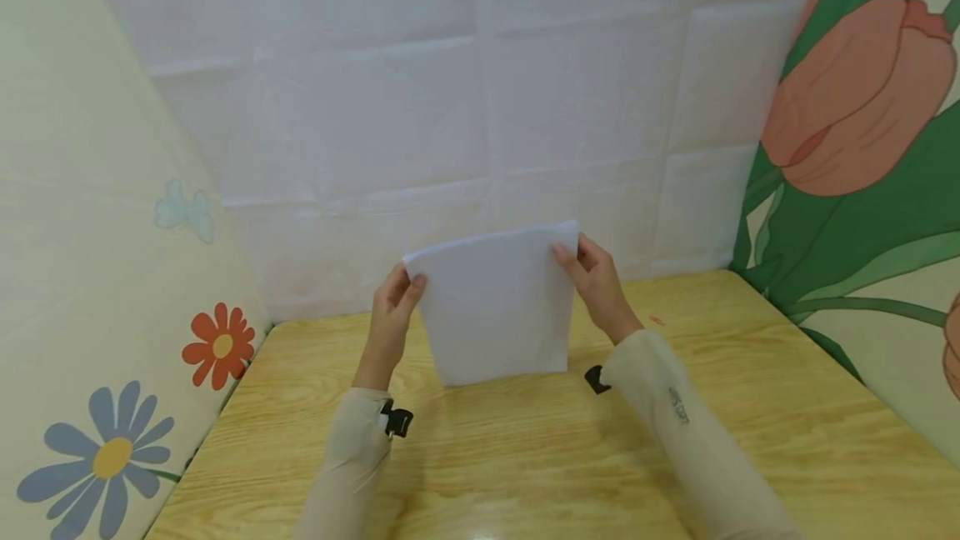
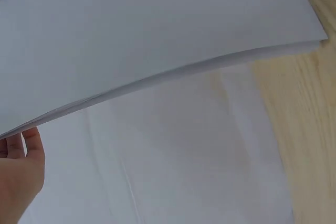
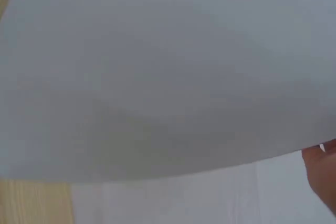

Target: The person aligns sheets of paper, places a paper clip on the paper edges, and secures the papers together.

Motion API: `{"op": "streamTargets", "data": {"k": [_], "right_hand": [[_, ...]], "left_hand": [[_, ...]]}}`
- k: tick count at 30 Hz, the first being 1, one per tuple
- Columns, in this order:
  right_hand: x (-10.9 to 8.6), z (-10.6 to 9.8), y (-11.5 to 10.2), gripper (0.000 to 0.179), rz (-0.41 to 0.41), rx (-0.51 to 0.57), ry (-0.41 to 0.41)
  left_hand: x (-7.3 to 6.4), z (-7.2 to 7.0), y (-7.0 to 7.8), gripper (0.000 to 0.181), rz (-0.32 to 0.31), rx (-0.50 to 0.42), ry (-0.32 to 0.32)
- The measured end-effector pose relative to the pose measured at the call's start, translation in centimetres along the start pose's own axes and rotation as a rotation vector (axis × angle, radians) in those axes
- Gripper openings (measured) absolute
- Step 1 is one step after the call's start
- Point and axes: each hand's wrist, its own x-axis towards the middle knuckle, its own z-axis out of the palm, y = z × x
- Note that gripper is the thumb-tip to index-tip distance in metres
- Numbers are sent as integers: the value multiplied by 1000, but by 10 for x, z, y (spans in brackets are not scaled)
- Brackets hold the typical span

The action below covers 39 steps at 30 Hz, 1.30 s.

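Observation:
Both hands hold up white paper [image 1: 498, 311] above the wooden table, its broad face toward me. The left hand [image 1: 390, 311] pinches its upper left corner, thumb in front and fingers behind. At the upper right corner, the right hand [image 1: 597, 283] grips it the same way, a little higher. More than one layer shows along the edge of the paper [image 2: 157, 30] in the left wrist view; whether it is folded or several sheets I cannot tell. The right wrist view shows the paper [image 3: 157, 66] bowed, with part of the right hand [image 3: 321, 174] at its edge.
A wood-grain table [image 1: 495, 457] lies below. Behind it hangs a creased white sheet [image 1: 405, 123]. Flower-printed panels stand at the left [image 1: 90, 273] and right [image 1: 870, 257]. A small reddish mark or scrap [image 1: 657, 321] is on the table beyond the right wrist.

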Motion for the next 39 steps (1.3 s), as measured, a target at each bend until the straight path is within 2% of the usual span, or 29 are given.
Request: {"op": "streamTargets", "data": {"k": [7,11,14,19,26,31,39], "right_hand": [[6,0,-9,26,-48,58,28],[6,3,-9,23,-31,81,42],[6,6,-7,20,-14,103,43],[5,8,-7,20,2,96,37],[5,9,-5,34,62,51,12],[1,10,3,35,107,36,-5],[-9,14,19,38,205,35,-15]], "left_hand": [[13,5,5,29,58,-24,-22],[15,10,8,39,78,-86,-72],[15,11,8,40,76,-115,-93],[16,13,9,36,86,-74,-82],[17,14,10,33,106,-38,-69],[17,16,7,40,72,-21,-69],[5,21,-11,24,-79,79,-5]]}}
